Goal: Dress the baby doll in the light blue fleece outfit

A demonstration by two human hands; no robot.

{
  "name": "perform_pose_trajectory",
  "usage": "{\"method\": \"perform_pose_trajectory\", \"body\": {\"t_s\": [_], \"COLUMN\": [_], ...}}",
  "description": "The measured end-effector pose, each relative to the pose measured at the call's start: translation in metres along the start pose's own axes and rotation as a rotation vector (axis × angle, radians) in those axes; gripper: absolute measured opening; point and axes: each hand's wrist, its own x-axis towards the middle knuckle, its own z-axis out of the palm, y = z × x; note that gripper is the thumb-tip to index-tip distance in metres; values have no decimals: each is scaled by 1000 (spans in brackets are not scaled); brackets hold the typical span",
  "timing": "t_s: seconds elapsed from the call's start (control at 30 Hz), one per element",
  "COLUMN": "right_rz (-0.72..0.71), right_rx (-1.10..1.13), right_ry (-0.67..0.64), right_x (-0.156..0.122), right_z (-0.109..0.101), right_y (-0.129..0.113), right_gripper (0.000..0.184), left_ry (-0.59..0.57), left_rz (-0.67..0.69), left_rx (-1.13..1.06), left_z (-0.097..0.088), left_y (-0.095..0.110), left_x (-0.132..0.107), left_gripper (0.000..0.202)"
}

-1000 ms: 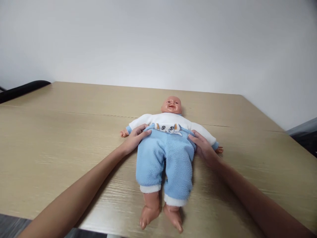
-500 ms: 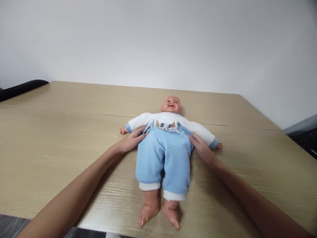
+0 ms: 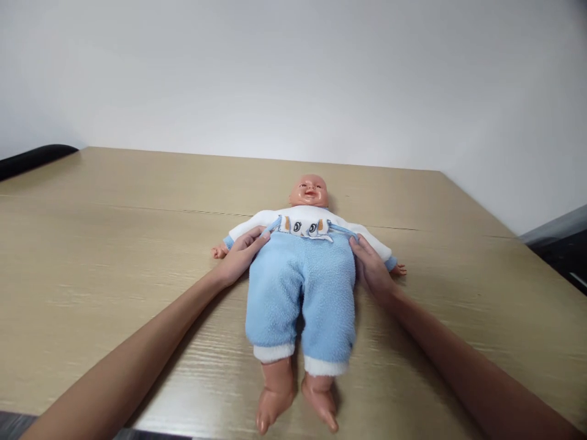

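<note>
A baby doll point(image 3: 308, 190) lies on its back on the wooden table point(image 3: 114, 244), head away from me, bare feet toward me. It wears a white top and light blue fleece trousers point(image 3: 302, 287) with thin blue straps. My left hand point(image 3: 241, 253) grips the trousers' waistband at the doll's left side of the picture, fingers closed on the fabric. My right hand point(image 3: 371, 266) holds the waistband on the other side, its fingers pressed into the cloth. The fingertips of both hands are partly hidden by the fabric.
A dark curved chair back point(image 3: 32, 157) shows past the table's far left corner. A plain white wall stands behind the table. The table's right edge drops off beside a dark object point(image 3: 562, 244) at the far right.
Both hands have drawn the trousers' waistband higher up the doll's body, toward its chest. The doll has shifted slightly left in the view.
</note>
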Motion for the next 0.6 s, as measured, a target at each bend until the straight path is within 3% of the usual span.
{"method": "perform_pose_trajectory", "body": {"t_s": [0.17, 0.3, 0.4, 0.47, 0.6], "right_rz": [-242, -363, -337, -207, 1], "right_rx": [-593, -757, -682, -471, -113], "right_ry": [-262, -446, -432, -353, -111], "right_x": [-2, -3, -8, -14, -27], "right_z": [-26, -38, -28, -15, 10], "right_y": [-16, -27, -30, -29, -21], "right_gripper": [22, 10, 16, 22, 18], "left_ry": [-131, -237, -242, -211, -22], "left_rz": [133, 193, 158, 112, 83], "left_rx": [401, 610, 553, 455, 242], "left_z": [-21, -31, -30, -24, -4], "left_y": [9, 10, 6, 4, 2], "left_x": [2, 3, 1, -2, -10], "left_gripper": [37, 41, 44, 42, 31]}}
